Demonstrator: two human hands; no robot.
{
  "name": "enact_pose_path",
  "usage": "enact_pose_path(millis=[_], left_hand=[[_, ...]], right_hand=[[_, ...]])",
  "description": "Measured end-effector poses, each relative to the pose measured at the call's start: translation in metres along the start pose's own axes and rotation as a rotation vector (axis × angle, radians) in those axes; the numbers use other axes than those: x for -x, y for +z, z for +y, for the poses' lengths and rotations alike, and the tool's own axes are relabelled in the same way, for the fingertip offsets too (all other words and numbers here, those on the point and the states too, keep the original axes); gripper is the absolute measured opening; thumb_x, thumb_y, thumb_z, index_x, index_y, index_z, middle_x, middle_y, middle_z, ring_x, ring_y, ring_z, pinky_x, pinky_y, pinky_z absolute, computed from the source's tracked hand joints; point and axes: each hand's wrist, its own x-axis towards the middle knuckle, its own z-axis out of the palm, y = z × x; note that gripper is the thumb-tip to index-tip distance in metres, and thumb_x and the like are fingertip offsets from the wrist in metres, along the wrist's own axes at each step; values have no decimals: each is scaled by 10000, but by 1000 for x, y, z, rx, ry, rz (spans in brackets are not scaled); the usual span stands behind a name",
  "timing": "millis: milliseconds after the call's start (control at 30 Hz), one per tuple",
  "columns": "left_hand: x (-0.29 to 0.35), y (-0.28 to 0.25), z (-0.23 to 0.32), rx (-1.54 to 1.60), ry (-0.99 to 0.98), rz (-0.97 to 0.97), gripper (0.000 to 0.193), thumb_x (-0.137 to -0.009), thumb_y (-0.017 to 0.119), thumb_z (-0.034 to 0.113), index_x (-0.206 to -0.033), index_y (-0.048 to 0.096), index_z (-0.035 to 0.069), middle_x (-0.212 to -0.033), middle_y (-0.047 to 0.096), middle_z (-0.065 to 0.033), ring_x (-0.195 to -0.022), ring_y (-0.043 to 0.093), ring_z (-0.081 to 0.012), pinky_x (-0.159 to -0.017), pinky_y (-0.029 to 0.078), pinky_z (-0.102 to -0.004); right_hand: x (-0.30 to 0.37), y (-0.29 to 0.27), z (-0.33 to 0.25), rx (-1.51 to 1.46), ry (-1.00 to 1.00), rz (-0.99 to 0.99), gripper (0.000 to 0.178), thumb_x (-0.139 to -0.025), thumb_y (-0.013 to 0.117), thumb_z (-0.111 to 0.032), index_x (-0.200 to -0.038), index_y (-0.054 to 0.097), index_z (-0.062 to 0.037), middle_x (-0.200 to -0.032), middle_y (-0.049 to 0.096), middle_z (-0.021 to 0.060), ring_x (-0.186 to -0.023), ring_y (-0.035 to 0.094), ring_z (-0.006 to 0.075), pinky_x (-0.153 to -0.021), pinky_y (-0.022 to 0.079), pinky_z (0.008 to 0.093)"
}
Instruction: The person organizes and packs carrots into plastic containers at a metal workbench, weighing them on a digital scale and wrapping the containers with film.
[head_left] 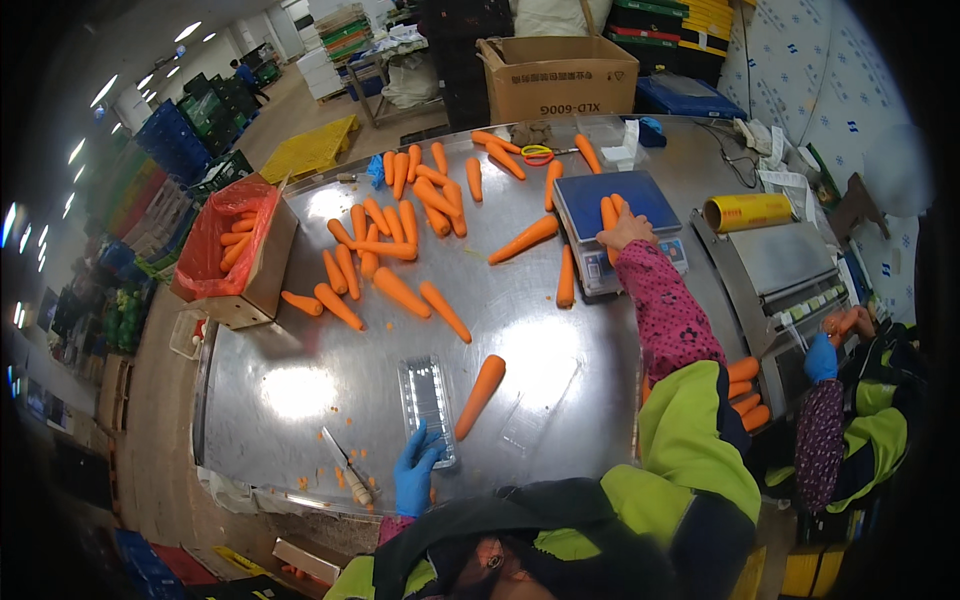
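My left hand [416, 474], in a blue glove, grips the near end of a clear plastic tray [425, 395] on the metal table. A large carrot [481, 396] lies just right of the tray. At the right, my right hand [630, 229], with no blue glove, has its fingers over carrots [609, 212] on the blue platform of a scale [580, 190]. Its fingertips are partly hidden. Many loose carrots [400, 291] are spread over the table's far left and middle. A knife [347, 466] lies left of my left hand among orange scraps.
A box lined with red plastic [205, 284] holds carrots at the table's left edge. Scissors [537, 155] lie at the far edge. A wrapping machine with a yellow film roll [748, 212] stands at the right. Beside it works another person, whose gloved hand [821, 357] shows.
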Motion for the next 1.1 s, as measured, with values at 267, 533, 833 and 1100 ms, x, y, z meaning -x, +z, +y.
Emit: enact_pose_path(millis=[267,533,833,1100], left_hand=[[-12,0,11,-69,-94,-218,543,-950,611,15,-1473,470,50,-1321,601,-145,-1116,611,-178,-977,496,-298],[-16,-16,17,-70,-110,-372,521,-964,601,29,-1469,471,31,-1296,613,-117,-1132,602,-163,-991,480,-281],[-15,-49,28,-36,-112,-502,514,-960,591,-4,-1459,472,22,-1323,595,-132,-1160,599,-188,-1037,493,-320],[-10,-56,40,-44,-105,-517,522,-961,592,2,-1466,464,22,-1298,604,-124,-1156,597,-186,-1037,487,-313]], right_hand=[[118,40,79,-1249,-116,-475,784,-775,697,-292,-1452,400,-32,-1140,588,174,-932,617,249,-752,549,422],[274,83,105,-1946,-73,-933,693,-883,575,-356,-1404,403,66,-1182,615,269,-1018,655,373,-885,547,523],[352,85,80,-2043,-86,-836,698,-893,529,-373,-1416,396,70,-1229,589,279,-1061,632,395,-917,520,539],[367,91,60,-1989,66,-685,643,-903,529,-366,-1372,438,64,-1166,626,252,-1008,660,365,-867,558,513]])
